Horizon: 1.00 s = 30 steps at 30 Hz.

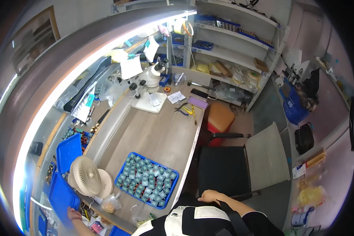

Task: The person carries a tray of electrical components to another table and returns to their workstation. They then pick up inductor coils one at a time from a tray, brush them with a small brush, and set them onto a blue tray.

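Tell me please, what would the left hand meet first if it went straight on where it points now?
The left hand would probably meet the lower blue tray beside the fan; depth is unclear, they may already touch.

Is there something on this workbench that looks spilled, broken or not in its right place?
Nothing clearly stands out; I see no spill or damage. The small green blocks lie jumbled at mixed angles, but inside their blue tray.
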Each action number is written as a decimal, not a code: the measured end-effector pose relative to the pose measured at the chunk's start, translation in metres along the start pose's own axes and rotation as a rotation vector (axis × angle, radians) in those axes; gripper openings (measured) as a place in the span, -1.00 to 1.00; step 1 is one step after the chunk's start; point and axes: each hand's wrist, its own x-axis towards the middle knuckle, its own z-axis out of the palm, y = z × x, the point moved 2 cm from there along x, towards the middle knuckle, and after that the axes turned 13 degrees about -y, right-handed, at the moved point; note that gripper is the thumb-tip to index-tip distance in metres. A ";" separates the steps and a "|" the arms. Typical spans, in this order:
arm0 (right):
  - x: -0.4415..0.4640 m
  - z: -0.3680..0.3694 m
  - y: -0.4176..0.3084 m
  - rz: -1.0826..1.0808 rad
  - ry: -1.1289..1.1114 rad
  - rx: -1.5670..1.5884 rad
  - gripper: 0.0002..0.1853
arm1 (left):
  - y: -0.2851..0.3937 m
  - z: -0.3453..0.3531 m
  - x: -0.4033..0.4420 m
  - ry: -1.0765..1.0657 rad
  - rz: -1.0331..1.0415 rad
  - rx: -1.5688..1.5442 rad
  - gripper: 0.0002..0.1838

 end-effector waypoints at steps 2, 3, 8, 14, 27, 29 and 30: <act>0.001 0.003 0.001 -0.021 0.024 0.014 -0.53 | -0.008 -0.009 -0.002 -0.105 0.004 -0.087 -0.80; 0.003 0.001 0.001 -0.047 0.057 0.024 -0.53 | -0.011 -0.010 -0.004 -0.099 0.005 -0.092 -0.80; 0.007 -0.001 -0.007 -0.076 0.073 0.015 -0.55 | 0.000 -0.019 -0.007 -0.216 -0.137 0.102 -0.75; 0.007 -0.004 -0.012 -0.103 0.076 -0.044 -0.56 | 0.034 -0.014 -0.025 -0.043 0.361 0.003 -0.78; 0.011 -0.001 -0.002 -0.121 0.105 -0.073 -0.60 | 0.009 -0.037 -0.030 -0.307 0.063 -0.591 -0.73; 0.012 -0.003 -0.003 -0.134 0.107 -0.091 -0.61 | -0.001 -0.039 -0.010 -0.307 -0.084 -0.597 -0.76; 0.009 -0.008 -0.007 -0.100 0.054 -0.089 -0.61 | -0.007 -0.039 -0.006 -0.199 -0.102 -0.540 -0.79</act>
